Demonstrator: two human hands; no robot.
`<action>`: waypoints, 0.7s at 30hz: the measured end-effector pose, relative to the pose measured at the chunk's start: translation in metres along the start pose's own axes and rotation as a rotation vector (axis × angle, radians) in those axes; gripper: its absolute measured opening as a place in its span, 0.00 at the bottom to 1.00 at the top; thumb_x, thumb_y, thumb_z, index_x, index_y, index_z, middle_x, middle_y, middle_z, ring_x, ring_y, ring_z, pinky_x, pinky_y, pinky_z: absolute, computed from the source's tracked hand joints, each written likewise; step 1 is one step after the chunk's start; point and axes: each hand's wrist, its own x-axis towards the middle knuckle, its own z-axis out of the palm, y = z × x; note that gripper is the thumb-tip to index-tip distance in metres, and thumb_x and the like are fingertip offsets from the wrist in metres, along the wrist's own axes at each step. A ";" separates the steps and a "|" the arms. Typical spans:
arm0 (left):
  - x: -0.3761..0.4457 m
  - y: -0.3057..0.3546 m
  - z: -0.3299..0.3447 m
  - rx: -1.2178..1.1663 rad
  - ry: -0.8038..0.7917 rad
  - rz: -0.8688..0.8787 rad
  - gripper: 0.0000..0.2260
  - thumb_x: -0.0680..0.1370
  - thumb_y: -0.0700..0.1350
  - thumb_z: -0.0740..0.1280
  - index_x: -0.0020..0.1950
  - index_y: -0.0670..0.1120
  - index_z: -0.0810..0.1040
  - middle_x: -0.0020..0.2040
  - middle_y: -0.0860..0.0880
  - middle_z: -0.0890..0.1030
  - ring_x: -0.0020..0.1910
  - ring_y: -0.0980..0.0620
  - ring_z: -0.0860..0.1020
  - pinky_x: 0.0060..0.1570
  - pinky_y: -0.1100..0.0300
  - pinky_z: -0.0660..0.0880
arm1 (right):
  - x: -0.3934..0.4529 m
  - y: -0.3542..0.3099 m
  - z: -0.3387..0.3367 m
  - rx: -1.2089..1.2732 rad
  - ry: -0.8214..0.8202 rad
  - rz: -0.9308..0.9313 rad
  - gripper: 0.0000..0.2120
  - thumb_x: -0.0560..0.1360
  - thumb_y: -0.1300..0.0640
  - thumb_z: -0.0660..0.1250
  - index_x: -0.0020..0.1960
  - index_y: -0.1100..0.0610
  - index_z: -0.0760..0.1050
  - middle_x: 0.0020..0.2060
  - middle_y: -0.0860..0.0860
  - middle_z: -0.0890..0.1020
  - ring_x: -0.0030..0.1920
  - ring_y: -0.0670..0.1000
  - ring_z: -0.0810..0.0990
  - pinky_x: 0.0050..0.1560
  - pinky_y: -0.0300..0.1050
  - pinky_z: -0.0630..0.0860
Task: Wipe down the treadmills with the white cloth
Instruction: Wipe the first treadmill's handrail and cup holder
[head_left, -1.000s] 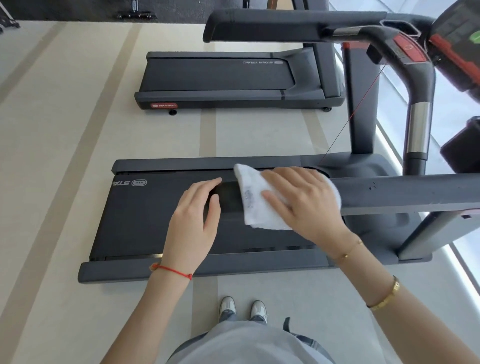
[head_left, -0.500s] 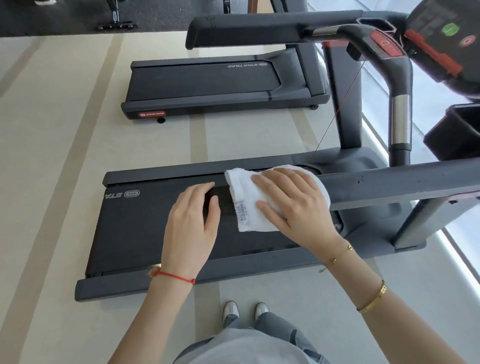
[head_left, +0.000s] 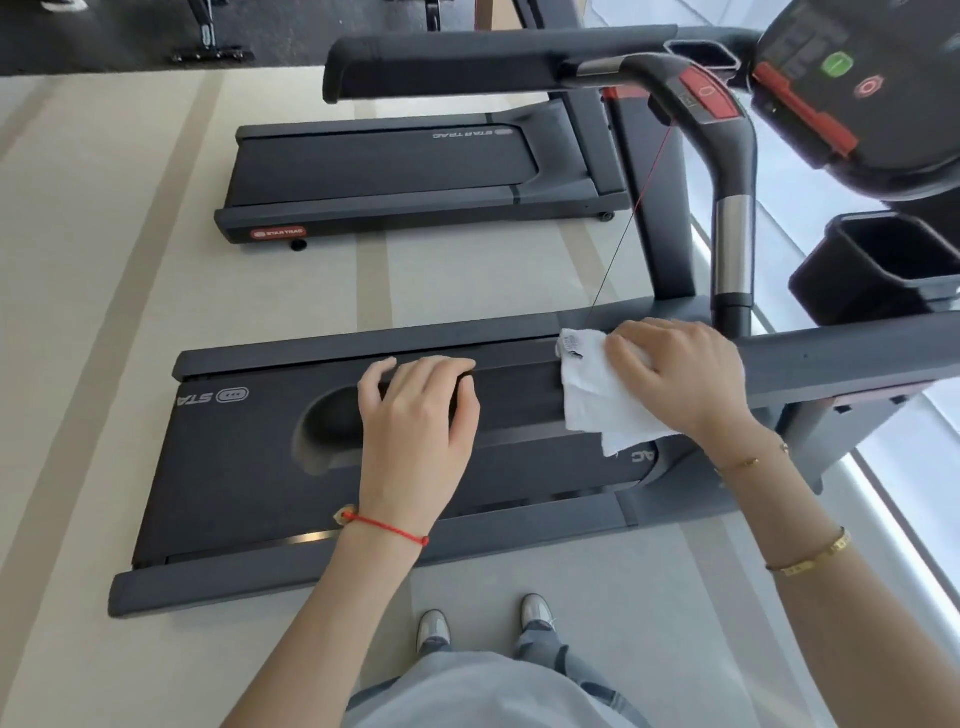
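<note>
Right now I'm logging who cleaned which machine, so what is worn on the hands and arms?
Both arms are bare, no sleeves or gloves. The left wrist has a red string bracelet with a small charm. The right arm wears a thin gold chain bracelet and a gold bangle.

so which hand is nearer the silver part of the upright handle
Right. The right hand presses the white cloth just below the silver band; the left hand rests farther left on the near handrail.
</note>
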 end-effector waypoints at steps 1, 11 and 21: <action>0.001 0.005 0.003 0.005 0.004 -0.005 0.09 0.81 0.44 0.61 0.54 0.48 0.81 0.50 0.54 0.83 0.49 0.52 0.80 0.65 0.48 0.67 | 0.004 -0.002 0.000 -0.014 -0.045 0.020 0.22 0.76 0.43 0.51 0.32 0.54 0.71 0.28 0.50 0.75 0.33 0.55 0.73 0.30 0.43 0.60; 0.003 0.016 0.020 0.188 0.069 -0.071 0.13 0.82 0.45 0.56 0.51 0.51 0.81 0.46 0.57 0.83 0.48 0.52 0.79 0.57 0.53 0.65 | -0.011 -0.014 0.018 0.100 0.096 -0.403 0.17 0.82 0.45 0.56 0.54 0.53 0.80 0.43 0.48 0.81 0.41 0.53 0.78 0.44 0.48 0.73; 0.006 0.025 0.021 0.220 0.030 -0.172 0.15 0.82 0.47 0.53 0.51 0.54 0.80 0.46 0.58 0.82 0.47 0.53 0.78 0.59 0.53 0.64 | 0.009 0.018 0.003 -0.017 -0.078 -0.153 0.21 0.77 0.44 0.49 0.34 0.54 0.71 0.27 0.50 0.73 0.32 0.55 0.74 0.31 0.46 0.57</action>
